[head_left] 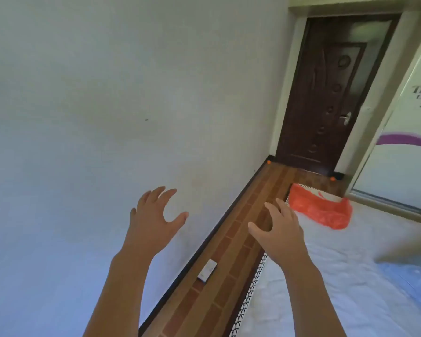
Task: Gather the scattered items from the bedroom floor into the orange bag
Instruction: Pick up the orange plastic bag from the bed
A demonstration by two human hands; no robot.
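While both arms reach forward with nothing in them, the left hand (pixel 153 215) spreads its fingers wide in front of the pale wall (pixel 107 105), thumb out to the side, gripping nothing. Its partner, the right hand (pixel 278 229), is likewise empty, fingers straight and loosely splayed, palm turned downward over the strip of brown wood-pattern floor (pixel 231 259) and the edge of the white mattress (pixel 326 276).

Just beyond the right hand's fingertips, the orange bag (pixel 323 210) lies slumped on the far corner of the mattress, apart from the hand, with something white showing at its top. On the floor strip between wall and mattress, near the left forearm, lies a small white rectangular item (pixel 207 270), close to the dark skirting. Farther along the floor sit two small orange balls: one orange ball (pixel 268 162) in the corner where the wall meets the door frame, and another orange ball (pixel 332 179) at the foot of the dark brown door (pixel 326 98). To the right of the door stands a wardrobe panel (pixel 399 152) with a purple swirl and some blurred lettering.
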